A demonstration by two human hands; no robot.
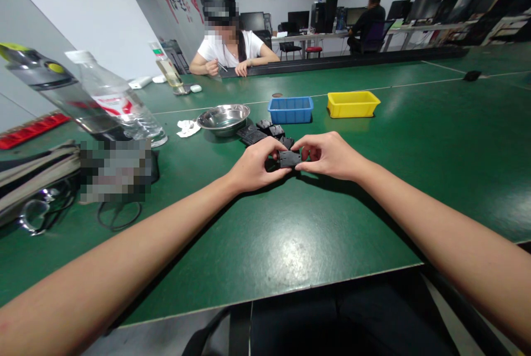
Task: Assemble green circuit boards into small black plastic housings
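Note:
A small black rectangular plastic piece (290,158) is held just above the green table (265,240), its flat face turned toward me. My left hand (258,165) pinches its left end between thumb and fingers. At the opposite end, my right hand (327,156) grips it the same way. Behind my left fingers lies a pile of similar black pieces (254,135), partly hidden by that hand. Past the pile stand a shiny metal bowl (224,118) and a blue plastic bin (290,110). Farther right is a yellow bin (352,104).
On the left stand a clear plastic bottle (118,103) and a grey sports bottle (53,82). Glasses (35,215), a black cord loop (119,215) and a crumpled tissue (188,127) lie nearby. Across the table sits a person (232,49) in a white top; another person (369,21) sits farther back.

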